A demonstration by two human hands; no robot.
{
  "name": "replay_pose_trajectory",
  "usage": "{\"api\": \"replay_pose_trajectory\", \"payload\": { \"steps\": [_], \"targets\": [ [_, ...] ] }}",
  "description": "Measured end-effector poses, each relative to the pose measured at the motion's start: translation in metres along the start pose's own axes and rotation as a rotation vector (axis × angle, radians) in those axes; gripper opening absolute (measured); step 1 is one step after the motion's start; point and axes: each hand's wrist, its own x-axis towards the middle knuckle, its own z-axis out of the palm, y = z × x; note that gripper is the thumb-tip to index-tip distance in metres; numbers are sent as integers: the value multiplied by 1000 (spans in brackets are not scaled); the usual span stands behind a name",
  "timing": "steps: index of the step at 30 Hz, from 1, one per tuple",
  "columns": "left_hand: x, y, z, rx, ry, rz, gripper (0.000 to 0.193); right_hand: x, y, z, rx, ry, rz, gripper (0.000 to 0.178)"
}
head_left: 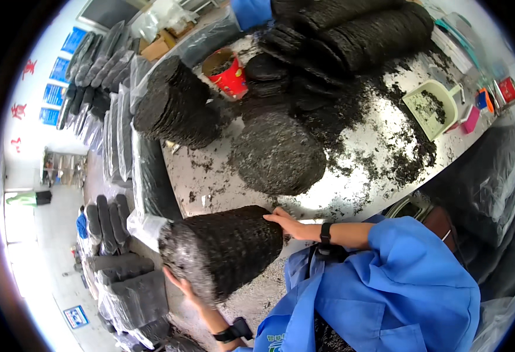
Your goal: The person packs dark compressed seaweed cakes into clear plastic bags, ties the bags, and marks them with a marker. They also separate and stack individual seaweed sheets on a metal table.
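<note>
Between my two hands I hold a thick stack of dark, round, rough-edged sheets [228,246], which look like dried seaweed. It lies sideways off the near edge of the table. My left hand [182,286] supports its left end from below, fingers pressed to the face. My right hand [285,224] grips the right end, thumb on top. Just beyond it, a second round stack [278,155] sits on the white table [351,202] with its flat face up. Farther left leans another tall stack [175,105].
Long rolls of the dark sheets [375,38] fill the back of the table. A red tub [228,73] stands among the stacks. On the right is a pale dustpan [431,111] holding dark crumbs. Plastic-wrapped bundles [134,299] line the left side. Flakes litter the tabletop.
</note>
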Motion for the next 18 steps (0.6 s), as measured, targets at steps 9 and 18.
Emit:
{"api": "replay_pose_trajectory", "payload": {
  "steps": [9, 18],
  "targets": [
    [-61, -111, 99, -1, 29, -300, 74, -77, -21, -234, -894, 439, -286, 22],
    [-72, -110, 186, 43, 149, -441, 76, -281, -55, -632, -279, 2000, 115, 62]
  ]
}}
